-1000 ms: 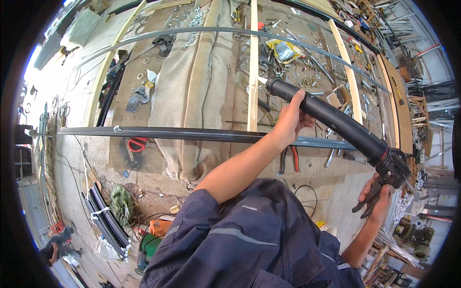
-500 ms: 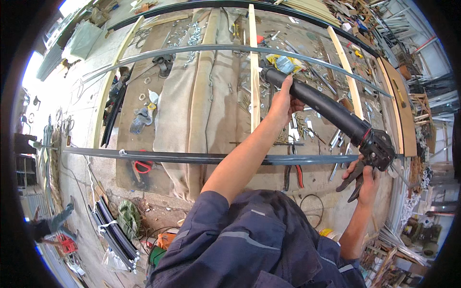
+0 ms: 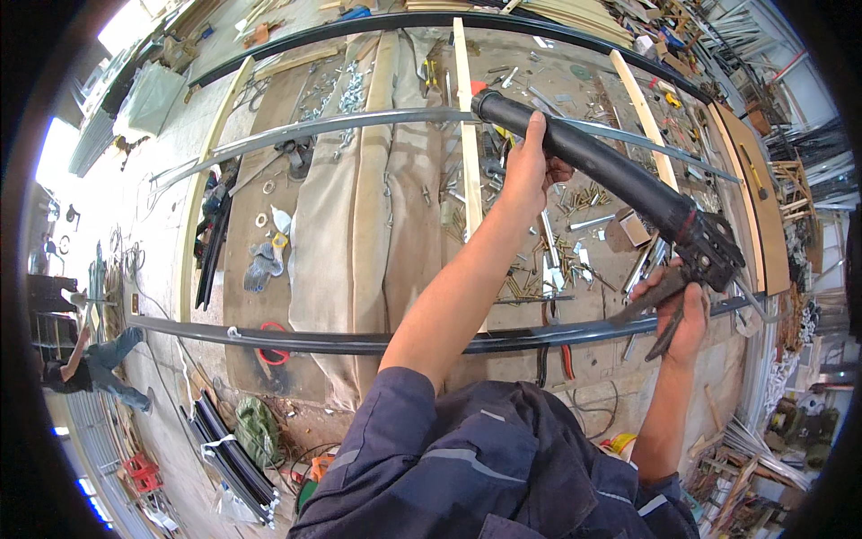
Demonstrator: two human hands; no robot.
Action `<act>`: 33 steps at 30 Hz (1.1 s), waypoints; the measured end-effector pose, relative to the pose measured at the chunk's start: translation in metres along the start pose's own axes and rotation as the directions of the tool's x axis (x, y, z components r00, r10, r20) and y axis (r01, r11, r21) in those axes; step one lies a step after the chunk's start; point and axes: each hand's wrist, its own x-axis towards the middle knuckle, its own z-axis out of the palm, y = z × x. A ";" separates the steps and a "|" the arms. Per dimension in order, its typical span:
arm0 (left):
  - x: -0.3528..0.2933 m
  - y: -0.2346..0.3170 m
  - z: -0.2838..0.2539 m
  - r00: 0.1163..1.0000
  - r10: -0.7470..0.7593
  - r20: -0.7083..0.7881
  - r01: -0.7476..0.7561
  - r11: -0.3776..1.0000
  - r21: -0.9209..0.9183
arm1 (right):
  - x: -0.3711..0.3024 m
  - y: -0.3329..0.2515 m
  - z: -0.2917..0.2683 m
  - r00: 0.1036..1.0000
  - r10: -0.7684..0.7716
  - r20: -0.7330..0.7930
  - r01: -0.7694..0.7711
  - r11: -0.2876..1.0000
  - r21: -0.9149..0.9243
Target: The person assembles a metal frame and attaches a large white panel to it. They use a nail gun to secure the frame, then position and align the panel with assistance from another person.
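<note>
Black caulking gun [image 3: 597, 153] held slanting above dark rails [image 3: 296, 340] and pale wooden slats [image 3: 463, 72]. Left hand [image 3: 530, 171] grasps barrel [image 3: 637, 184] near front end, thumb on top; right hand [image 3: 684, 325] grips handle [image 3: 654, 297], fingers curled around it.

Pale, brightly lit concrete floor [image 3: 162, 292]

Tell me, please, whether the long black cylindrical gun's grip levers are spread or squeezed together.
Spread: the gun has its dark grip levers apart in a V at the right hand.
</note>
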 end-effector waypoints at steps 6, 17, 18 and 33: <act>0.046 -0.002 0.001 0.998 -0.029 -0.062 0.031 0.999 0.035 | 0.039 0.013 0.022 1.000 -0.011 -0.022 0.007 0.986 -0.165; 0.067 0.012 -0.022 0.999 -0.033 0.040 0.028 0.994 0.108 | 0.101 0.022 0.059 0.989 0.037 -0.141 -0.056 0.989 -0.133; 0.059 0.014 -0.023 0.999 -0.023 0.040 0.017 0.989 0.144 | 0.115 0.026 0.061 0.992 0.020 -0.122 -0.038 0.988 -0.146; -0.241 0.034 -0.132 0.975 0.061 -0.211 0.068 0.828 0.557 | 0.285 0.053 0.100 0.990 -0.052 -0.129 0.016 0.963 -0.268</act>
